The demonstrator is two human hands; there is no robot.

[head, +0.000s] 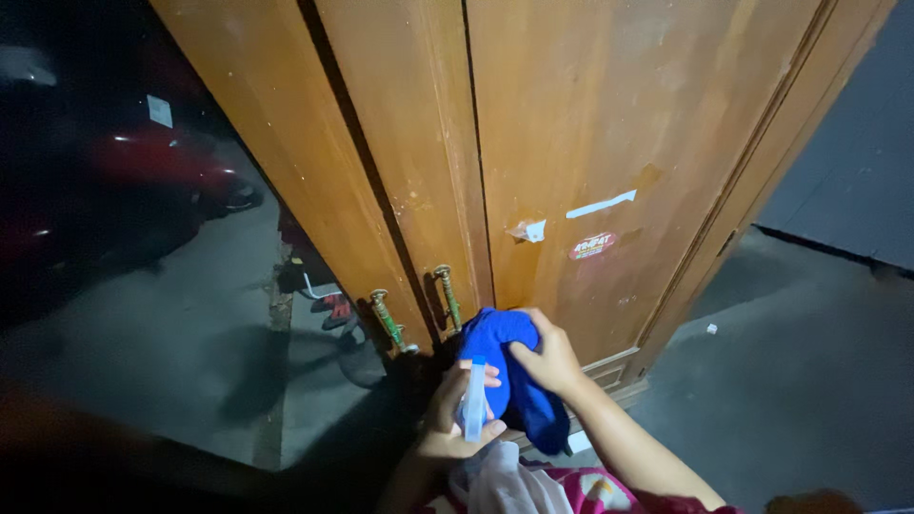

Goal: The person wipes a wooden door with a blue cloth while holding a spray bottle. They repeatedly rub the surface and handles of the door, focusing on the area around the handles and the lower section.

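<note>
1. While the view tips down a tall wooden wardrobe [609, 114], both hands meet low against its doors, close to the bottom edge.
2. Right hand [547, 360] is up front, fingers closed over a bunched blue cloth [509, 376], pressing it to the right-hand door just beside the handles.
3. That cloth hangs down from the grip, its tail dropping past the wrist toward the wardrobe's base.
4. Left hand [457, 414] sits just below and to the left, wrapped around a small pale spray bottle [473, 405] held upright, touching the cloth's lower fold.
5. Two brass handles [419, 309] stand tilted side by side above the hands, one on each door, either side of the centre seam.
6. Higher on the right door: a strip of white tape [600, 204], a torn paper scrap [529, 230] and a red oval sticker [592, 246], all well clear of the cloth.
7. Off the wardrobe's left edge, a red vehicle [152, 162] sits in deep shadow on the grey floor [809, 381].
8. Sandals [328, 306] lie on the floor by the left corner of the wardrobe.
</note>
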